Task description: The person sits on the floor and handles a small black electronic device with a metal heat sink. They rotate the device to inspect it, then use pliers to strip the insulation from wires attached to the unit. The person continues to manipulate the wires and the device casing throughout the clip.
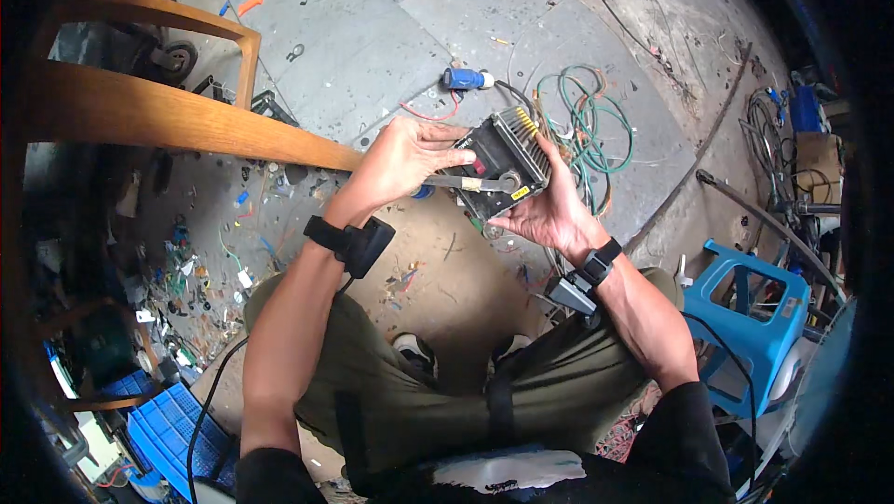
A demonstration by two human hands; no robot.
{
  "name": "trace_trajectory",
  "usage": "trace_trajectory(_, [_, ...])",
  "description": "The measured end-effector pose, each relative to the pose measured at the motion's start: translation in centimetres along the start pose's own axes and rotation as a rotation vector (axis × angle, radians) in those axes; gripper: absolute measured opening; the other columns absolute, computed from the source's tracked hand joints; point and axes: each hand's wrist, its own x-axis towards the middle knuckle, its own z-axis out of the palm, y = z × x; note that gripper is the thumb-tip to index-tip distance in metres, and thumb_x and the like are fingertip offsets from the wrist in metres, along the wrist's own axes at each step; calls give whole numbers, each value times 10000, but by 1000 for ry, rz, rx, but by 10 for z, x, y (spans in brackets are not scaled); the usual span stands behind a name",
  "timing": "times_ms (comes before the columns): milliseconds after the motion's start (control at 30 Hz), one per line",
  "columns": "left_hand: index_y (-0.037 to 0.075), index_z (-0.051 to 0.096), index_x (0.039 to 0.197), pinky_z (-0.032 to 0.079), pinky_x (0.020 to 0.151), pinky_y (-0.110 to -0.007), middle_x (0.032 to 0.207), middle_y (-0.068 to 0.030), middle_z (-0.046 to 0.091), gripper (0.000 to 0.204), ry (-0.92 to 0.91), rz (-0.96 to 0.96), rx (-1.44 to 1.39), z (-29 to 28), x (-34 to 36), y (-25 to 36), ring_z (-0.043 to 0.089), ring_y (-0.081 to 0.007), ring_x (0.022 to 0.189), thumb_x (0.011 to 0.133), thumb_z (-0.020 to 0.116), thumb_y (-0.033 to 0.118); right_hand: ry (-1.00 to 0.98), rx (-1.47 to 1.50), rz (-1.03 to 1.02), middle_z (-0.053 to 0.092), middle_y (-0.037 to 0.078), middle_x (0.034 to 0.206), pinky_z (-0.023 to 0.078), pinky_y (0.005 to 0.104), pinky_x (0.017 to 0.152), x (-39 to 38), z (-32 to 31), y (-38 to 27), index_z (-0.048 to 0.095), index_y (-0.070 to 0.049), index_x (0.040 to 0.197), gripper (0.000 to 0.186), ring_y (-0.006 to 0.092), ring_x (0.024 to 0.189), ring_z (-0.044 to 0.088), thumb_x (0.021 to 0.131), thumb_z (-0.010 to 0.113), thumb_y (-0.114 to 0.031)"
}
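Note:
Both my hands hold up a black box with metal cooling fins [500,157], tilted, above the floor. My left hand [410,157] grips its left edge, with the thumb pressed on the top face near a small red part. My right hand [559,211] is wrapped round the right side, fingers by the fins and a row of yellow pieces. Across the box's near part lies a grey bar-like piece [470,184] with a round end; it runs back under my left hand, where a bit of blue shows. Its far end is hidden there.
A wooden frame [205,122] juts in from the left. Beyond the box lie a blue plug connector [466,79] and coiled green wire [605,122]. A blue plastic stool [750,308] stands at right, a blue crate [177,434] at lower left. Scraps litter the left floor.

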Motion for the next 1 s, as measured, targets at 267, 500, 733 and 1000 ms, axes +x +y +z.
trace_trajectory(267, [-84, 671, 1305, 587, 931, -300, 1142, -168, 766, 453, -4, -49, -46, -2, 1, 3, 728, -157, 1018, 909, 815, 85, 46, 4, 2, 616, 176, 1411, 519, 624, 1021, 0, 2, 4, 510, -142, 1501, 800, 380, 1239, 639, 980, 447, -745])
trace_trajectory(500, [-81, 676, 1305, 578, 944, -319, 1214, -188, 743, 552, -8, -75, -37, 3, -9, 24, 717, -185, 1062, 830, 886, 108, -4, -16, -46, 611, 167, 1428, 509, 615, 1036, -3, 9, 5, 509, -144, 1508, 791, 379, 1254, 635, 983, 457, -733])
trace_trajectory(733, [-78, 675, 1310, 565, 968, -338, 1197, -168, 752, 601, 5, -82, 125, 2, 2, 2, 714, -203, 1082, 792, 913, 115, 51, -20, -5, 603, 175, 1433, 498, 615, 1058, 4, -1, 6, 494, -139, 1512, 781, 374, 1291, 607, 997, 429, -722])
trace_trajectory(1000, [-124, 657, 1284, 576, 961, -352, 1201, -228, 737, 612, 41, -87, 207, 4, 13, -15, 715, -225, 1093, 775, 918, 92, 201, -70, -5, 615, 138, 1452, 424, 603, 1120, 0, 7, 9, 541, -186, 1490, 761, 341, 1301, 605, 1001, 380, -747])
